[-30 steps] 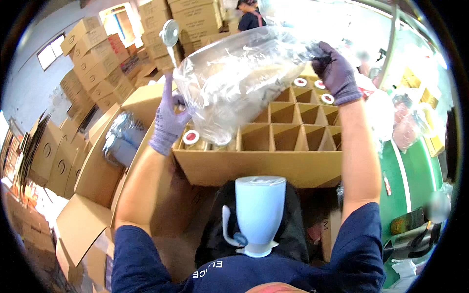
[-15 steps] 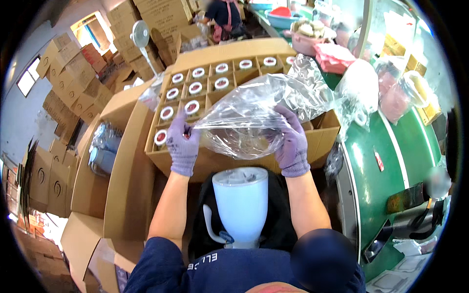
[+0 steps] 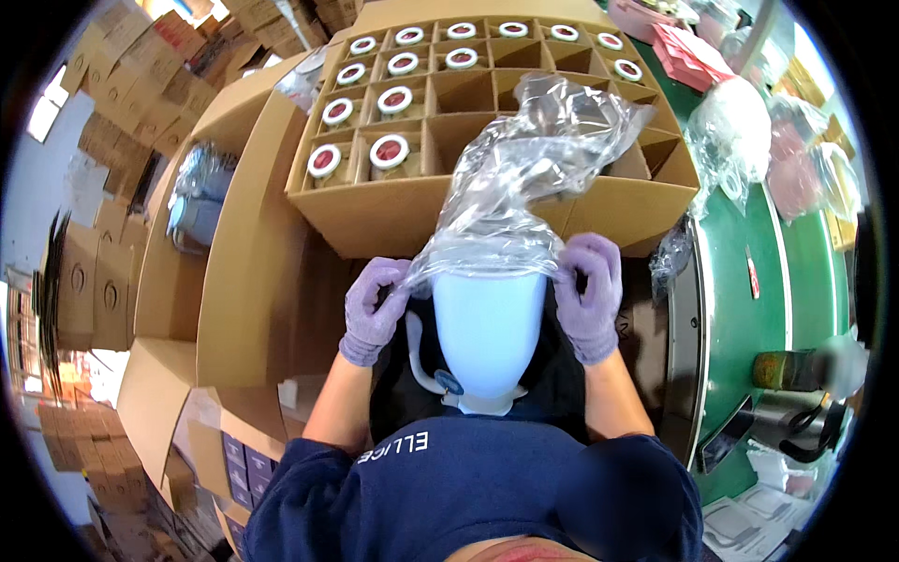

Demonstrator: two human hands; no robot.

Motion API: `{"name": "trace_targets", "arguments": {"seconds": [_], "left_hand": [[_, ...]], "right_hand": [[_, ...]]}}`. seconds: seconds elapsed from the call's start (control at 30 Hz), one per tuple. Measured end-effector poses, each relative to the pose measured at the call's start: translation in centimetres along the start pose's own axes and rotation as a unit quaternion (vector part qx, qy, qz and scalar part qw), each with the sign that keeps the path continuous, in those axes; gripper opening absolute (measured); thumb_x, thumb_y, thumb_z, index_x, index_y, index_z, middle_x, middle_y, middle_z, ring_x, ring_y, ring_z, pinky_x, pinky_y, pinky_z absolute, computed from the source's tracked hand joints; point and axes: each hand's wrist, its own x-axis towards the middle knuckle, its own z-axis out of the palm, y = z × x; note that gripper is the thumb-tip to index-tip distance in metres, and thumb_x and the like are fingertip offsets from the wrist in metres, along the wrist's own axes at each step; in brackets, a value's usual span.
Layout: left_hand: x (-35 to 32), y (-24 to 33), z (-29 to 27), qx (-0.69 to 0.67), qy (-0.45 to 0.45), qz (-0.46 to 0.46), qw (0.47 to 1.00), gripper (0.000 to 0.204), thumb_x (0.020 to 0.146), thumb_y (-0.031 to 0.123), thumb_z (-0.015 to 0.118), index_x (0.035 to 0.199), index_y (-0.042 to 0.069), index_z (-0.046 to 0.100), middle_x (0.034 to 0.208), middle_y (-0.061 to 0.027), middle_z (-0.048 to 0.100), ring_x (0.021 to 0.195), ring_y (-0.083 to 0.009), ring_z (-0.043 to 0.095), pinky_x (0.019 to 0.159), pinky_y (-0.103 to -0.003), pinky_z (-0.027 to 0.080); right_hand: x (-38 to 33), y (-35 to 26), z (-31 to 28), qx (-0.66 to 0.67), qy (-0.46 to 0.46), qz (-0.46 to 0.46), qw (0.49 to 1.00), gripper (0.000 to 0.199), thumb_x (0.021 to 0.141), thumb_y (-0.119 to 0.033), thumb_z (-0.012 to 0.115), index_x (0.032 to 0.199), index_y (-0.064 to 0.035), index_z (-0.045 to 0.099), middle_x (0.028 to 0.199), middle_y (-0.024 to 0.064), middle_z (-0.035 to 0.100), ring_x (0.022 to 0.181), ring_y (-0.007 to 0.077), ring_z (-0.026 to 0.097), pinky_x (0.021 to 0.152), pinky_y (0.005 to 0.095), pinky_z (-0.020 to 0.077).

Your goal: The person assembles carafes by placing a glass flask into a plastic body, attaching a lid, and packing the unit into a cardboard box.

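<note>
A light-blue tapered jug with a side handle stands before my body over black cloth. The mouth of a clear plastic bag is around the jug's top end; the rest of the bag trails forward over the divided carton. In purple gloves, my left hand pinches the bag's edge at the left of the jug, and my right hand pinches it at the right. The jug's top shows only through the film.
White-lidded jars fill several carton compartments. To the left, another open carton holds bagged blue jugs. On my right runs a green worktable with a red cutter, a phone and pink bagged items.
Both hands have come down toward me with the bag. Its mouth, held above the carton before, now surrounds the jug's top. The view has tilted downward.
</note>
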Motion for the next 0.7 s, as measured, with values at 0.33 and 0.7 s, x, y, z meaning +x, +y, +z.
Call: {"name": "trace_targets", "arguments": {"seconds": [0.33,0.7], "left_hand": [[-10.9,-0.4,-2.3,0.34,-0.113,0.102,0.928,0.025,0.063,0.005,0.071,0.085,0.011,0.063,0.091,-0.0065,0.063,0.096,-0.0293,0.06,0.102,-0.054,0.045],[-14.5,7.5,-8.2,-0.063,-0.432,-0.148,0.888,0.03,0.085,0.025,0.071,0.107,0.005,0.071,0.102,-0.0134,0.068,0.103,-0.0344,0.062,0.095,-0.05,0.045]], "right_hand": [[-5.2,-2.8,-5.0,-0.006,-0.6,-0.055,0.798,0.013,0.082,-0.017,0.066,0.092,-0.0105,0.072,0.086,0.0094,0.063,0.086,0.0305,0.064,0.082,0.0439,0.0516],[-7.3,-13.3,10.2,-0.06,-0.535,-0.407,0.738,0.02,0.079,-0.022,0.064,0.084,-0.0108,0.079,0.088,0.0104,0.073,0.087,0.0282,0.068,0.079,0.0466,0.0513]]}}
